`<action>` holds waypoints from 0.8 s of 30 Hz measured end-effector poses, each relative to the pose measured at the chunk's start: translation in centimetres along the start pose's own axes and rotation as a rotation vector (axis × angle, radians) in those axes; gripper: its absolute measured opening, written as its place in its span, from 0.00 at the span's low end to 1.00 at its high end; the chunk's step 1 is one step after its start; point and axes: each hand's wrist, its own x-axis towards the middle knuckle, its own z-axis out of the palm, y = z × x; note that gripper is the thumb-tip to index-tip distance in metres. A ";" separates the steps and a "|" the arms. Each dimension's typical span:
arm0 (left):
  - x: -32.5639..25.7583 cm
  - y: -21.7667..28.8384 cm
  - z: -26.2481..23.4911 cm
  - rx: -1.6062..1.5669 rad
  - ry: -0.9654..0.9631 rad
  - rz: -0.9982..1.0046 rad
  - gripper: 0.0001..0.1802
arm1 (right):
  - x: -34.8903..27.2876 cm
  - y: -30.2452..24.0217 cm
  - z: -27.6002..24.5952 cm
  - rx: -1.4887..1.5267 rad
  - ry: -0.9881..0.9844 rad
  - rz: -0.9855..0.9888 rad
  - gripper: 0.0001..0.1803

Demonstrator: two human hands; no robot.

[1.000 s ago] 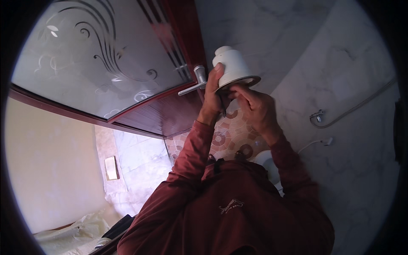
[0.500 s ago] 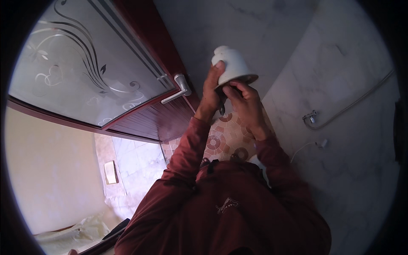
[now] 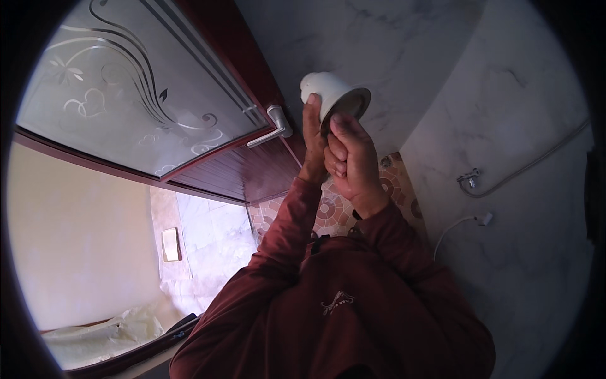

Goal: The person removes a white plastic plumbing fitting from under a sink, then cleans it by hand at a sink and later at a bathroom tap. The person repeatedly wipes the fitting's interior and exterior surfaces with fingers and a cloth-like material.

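A white bell-shaped cover [image 3: 327,88] with a wide flared rim is held up in front of me, tilted so its dark hollow side faces right and toward me. Wrapped round its left side is my left hand [image 3: 314,142], the thumb laid along the outer wall. My right hand [image 3: 355,158] is closed at the rim, fingers curled in and thumb pressed at the lower edge of the opening. Whatever lies inside those curled fingers is hidden.
To the left stands a dark red door [image 3: 237,164] with frosted patterned glass and a silver lever handle [image 3: 271,128]. On the right marble wall are a tap [image 3: 469,178] with a grey hose and a white plug [image 3: 484,218] on a cord. Patterned tiles [image 3: 327,208] cover the floor.
The cover has tipped so its opening shows more toward me and has shifted slightly left. My right hand has turned and its fingers have curled into a closed grip at the rim.
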 end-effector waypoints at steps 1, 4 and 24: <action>-0.6 0.8 0.7 -0.007 0.016 0.022 0.35 | 0.5 0.1 -0.2 -0.059 -0.013 -0.068 0.09; 0.2 1.1 -1.7 -0.019 -0.008 0.008 0.34 | 1.8 -1.3 -1.8 -0.569 -0.132 -0.281 0.09; -11.1 5.9 -11.9 -0.032 0.423 -0.017 0.36 | 1.3 2.4 -1.5 -0.025 -0.239 0.332 0.15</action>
